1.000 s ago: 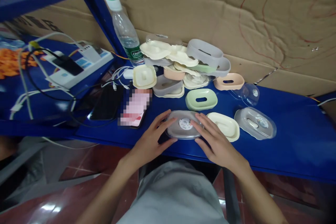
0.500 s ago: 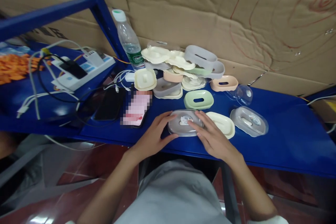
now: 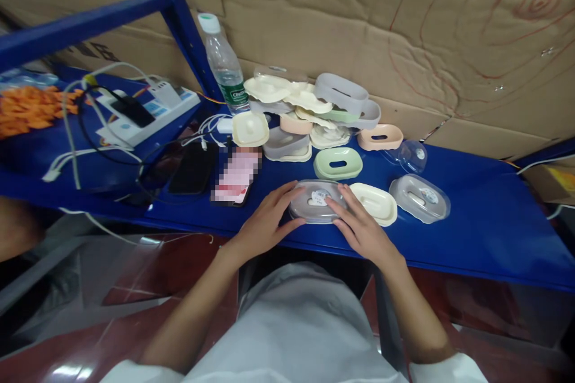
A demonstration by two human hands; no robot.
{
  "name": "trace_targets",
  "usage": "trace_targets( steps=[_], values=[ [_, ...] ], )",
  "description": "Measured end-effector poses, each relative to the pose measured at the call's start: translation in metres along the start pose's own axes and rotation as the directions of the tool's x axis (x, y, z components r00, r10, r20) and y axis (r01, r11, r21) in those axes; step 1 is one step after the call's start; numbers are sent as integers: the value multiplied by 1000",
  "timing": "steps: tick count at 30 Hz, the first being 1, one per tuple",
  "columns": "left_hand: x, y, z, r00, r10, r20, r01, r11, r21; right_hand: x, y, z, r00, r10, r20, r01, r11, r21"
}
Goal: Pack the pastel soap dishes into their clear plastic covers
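A grey soap dish under a clear lid with a round sticker [image 3: 309,206] lies on the blue table between my hands. My left hand [image 3: 272,218] grips its left end, thumb at the near edge and fingers at the far edge. Across the right end reaches my right hand [image 3: 362,224], its fingers on the lid and near the sticker. Partly behind the right hand is a cream oval tray [image 3: 381,206]. Farther right rests another lidded soap dish [image 3: 422,197]. A green slotted dish [image 3: 338,163] sits just beyond my hands.
A heap of grey and cream dish parts [image 3: 309,99] leans near the cardboard wall, with a peach dish [image 3: 381,136] and clear lids [image 3: 412,157] beside it. Phones [image 3: 238,175], a water bottle [image 3: 224,66], cables and a power strip [image 3: 148,114] stand left. Blue rack bars rise there.
The camera view has shifted slightly, so the scene sits a little higher. Both hands stay around the lidded soap dish, with little change in their fingers.
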State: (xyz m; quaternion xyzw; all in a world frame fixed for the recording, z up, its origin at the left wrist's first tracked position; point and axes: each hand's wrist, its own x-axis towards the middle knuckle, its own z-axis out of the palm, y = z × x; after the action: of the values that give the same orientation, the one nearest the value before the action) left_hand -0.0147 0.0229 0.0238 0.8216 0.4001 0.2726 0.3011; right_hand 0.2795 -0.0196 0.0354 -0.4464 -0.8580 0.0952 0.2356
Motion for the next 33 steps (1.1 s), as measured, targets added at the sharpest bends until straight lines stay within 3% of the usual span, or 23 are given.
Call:
trace_targets(
  steps=[13,33],
  values=[
    [0,-3,-8,1000,19,-12,-20,998,-59,-1,-5,2,999,-38,1,38,997,-67],
    [1,1,-1,1000,4,-1,-4,1000,-22,3,-4,6,998,23,-59,-26,998,-57]
  ],
)
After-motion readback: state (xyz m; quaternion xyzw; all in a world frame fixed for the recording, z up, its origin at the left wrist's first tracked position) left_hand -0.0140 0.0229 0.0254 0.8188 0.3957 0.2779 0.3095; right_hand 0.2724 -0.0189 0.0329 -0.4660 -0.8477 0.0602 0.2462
